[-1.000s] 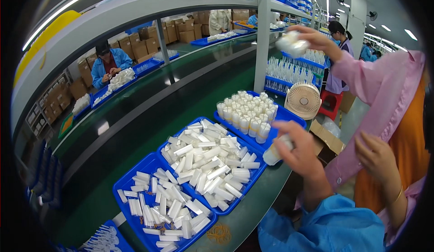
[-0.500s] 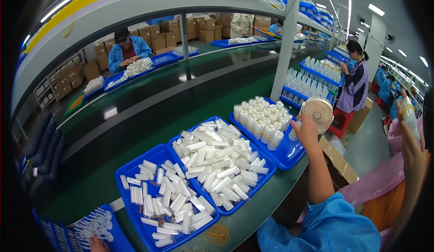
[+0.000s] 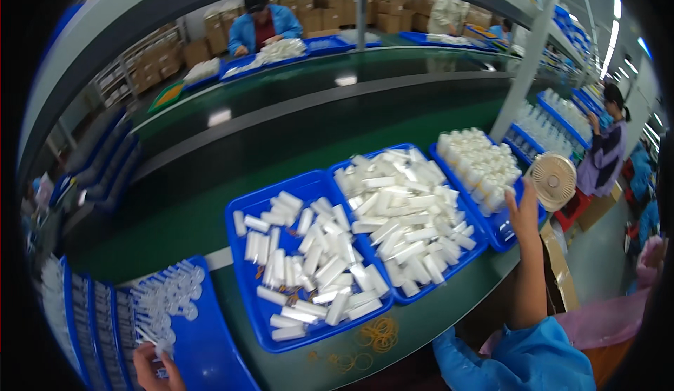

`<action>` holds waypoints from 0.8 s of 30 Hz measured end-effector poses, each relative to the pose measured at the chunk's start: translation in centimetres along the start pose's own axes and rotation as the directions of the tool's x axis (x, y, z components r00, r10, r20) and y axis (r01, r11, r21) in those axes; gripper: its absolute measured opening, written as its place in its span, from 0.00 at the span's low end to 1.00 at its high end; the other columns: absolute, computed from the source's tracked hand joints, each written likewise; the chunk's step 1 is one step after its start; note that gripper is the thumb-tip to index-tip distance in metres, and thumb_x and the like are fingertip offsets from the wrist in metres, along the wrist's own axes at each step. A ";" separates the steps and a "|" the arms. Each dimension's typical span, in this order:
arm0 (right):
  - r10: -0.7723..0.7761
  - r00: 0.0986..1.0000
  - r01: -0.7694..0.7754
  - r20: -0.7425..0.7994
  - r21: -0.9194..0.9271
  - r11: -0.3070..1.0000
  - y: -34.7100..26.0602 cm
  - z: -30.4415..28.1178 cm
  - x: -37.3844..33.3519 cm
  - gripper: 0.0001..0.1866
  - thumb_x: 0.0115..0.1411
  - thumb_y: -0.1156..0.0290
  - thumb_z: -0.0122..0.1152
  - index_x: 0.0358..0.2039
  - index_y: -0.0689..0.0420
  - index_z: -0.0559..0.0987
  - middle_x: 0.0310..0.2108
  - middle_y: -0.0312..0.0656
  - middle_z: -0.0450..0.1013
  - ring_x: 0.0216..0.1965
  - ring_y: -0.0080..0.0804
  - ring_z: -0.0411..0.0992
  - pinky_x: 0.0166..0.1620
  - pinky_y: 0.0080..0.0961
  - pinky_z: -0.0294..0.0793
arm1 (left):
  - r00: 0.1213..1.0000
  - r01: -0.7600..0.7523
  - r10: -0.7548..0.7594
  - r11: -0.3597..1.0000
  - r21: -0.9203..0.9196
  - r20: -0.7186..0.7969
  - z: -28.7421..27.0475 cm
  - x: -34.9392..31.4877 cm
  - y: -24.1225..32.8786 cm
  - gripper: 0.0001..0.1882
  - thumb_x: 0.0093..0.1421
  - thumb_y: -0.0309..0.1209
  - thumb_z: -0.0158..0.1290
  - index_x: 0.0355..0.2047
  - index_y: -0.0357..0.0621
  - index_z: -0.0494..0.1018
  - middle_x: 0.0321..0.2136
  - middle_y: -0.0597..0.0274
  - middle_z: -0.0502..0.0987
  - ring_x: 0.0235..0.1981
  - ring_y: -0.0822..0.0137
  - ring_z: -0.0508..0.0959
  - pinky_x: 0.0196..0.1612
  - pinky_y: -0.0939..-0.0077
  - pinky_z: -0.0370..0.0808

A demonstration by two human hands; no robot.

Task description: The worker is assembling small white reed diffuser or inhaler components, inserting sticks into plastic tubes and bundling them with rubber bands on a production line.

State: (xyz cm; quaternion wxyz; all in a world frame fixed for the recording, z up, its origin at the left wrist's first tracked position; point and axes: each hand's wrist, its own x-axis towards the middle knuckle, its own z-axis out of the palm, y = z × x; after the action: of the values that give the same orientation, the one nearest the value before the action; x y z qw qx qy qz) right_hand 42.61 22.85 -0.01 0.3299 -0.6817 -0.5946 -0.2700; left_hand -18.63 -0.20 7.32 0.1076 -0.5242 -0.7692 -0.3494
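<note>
My left hand (image 3: pixel 156 371) is at the lower left, its fingers closed around a clear plastic piece with a thin stem (image 3: pixel 146 335). Similar stemmed pieces with round flat bases (image 3: pixel 184 289) lie in rows in the blue tray (image 3: pixel 210 349) beside it. On the right, my right hand (image 3: pixel 525 214) is open, thumb and fingers apart, at the edge of a blue tray (image 3: pixel 503 235). Upright clear cylinders with white inserts (image 3: pixel 481 166) crowd that tray. Two middle trays hold loose white rectangular pieces in clear sleeves (image 3: pixel 411 215) and more of them (image 3: pixel 309 264).
A small beige fan (image 3: pixel 554 180) stands just beyond my right hand. Rubber bands (image 3: pixel 379 333) lie on the green bench near its front edge. A grey post (image 3: pixel 526 68) rises behind the right tray. A pink sleeve (image 3: pixel 597 317) is close on my right; co-workers sit farther off.
The view has swung left, so the trays appear farther right. My right hand has let go of the cylinder among the others. My left hand has come further into view at the stemmed pieces.
</note>
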 end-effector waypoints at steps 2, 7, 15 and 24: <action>0.024 0.998 -0.018 -0.057 0.120 0.993 -4.6 -2.5 0.5 0.21 0.55 0.66 0.57 0.46 0.63 0.67 0.42 0.52 0.68 0.44 0.45 0.67 0.46 0.34 0.65 | 0.979 0.184 -0.204 0.887 -0.423 -0.002 0.4 -2.6 1.8 0.05 0.56 0.24 0.51 0.32 0.36 0.68 0.23 0.59 0.70 0.24 0.70 0.71 0.26 0.78 0.69; -0.531 0.804 0.149 0.267 0.774 0.615 -21.1 -5.5 1.2 0.21 0.48 0.73 0.62 0.44 0.57 0.70 0.43 0.43 0.69 0.44 0.39 0.68 0.45 0.30 0.68 | 0.939 0.290 -0.285 0.345 -0.893 0.195 4.1 -8.1 6.7 0.10 0.57 0.19 0.44 0.40 0.36 0.61 0.31 0.56 0.72 0.30 0.68 0.73 0.36 0.75 0.72; -0.982 0.053 0.649 0.182 0.741 0.172 -34.4 1.0 -1.0 0.17 0.46 0.73 0.58 0.40 0.56 0.73 0.38 0.43 0.71 0.39 0.38 0.70 0.40 0.33 0.71 | 0.818 0.573 -0.062 0.004 -0.820 0.572 7.6 -8.9 10.3 0.12 0.56 0.17 0.49 0.41 0.34 0.65 0.34 0.56 0.74 0.34 0.70 0.75 0.38 0.80 0.73; -0.722 0.285 -0.338 0.630 0.771 0.540 -34.0 -6.0 -0.5 0.12 0.52 0.67 0.60 0.35 0.56 0.71 0.29 0.37 0.71 0.31 0.23 0.70 0.36 0.21 0.69 | 0.950 0.106 0.222 0.433 -0.895 0.220 8.4 -8.0 10.4 0.06 0.49 0.18 0.55 0.29 0.38 0.76 0.31 0.55 0.75 0.31 0.59 0.74 0.34 0.72 0.70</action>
State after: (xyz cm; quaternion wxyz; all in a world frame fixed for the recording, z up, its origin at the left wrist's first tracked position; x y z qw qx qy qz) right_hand 9.03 20.48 7.85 0.1444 -0.3680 -0.8057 0.4411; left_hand -4.38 1.56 1.31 -0.2954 -0.5744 -0.4528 -0.6147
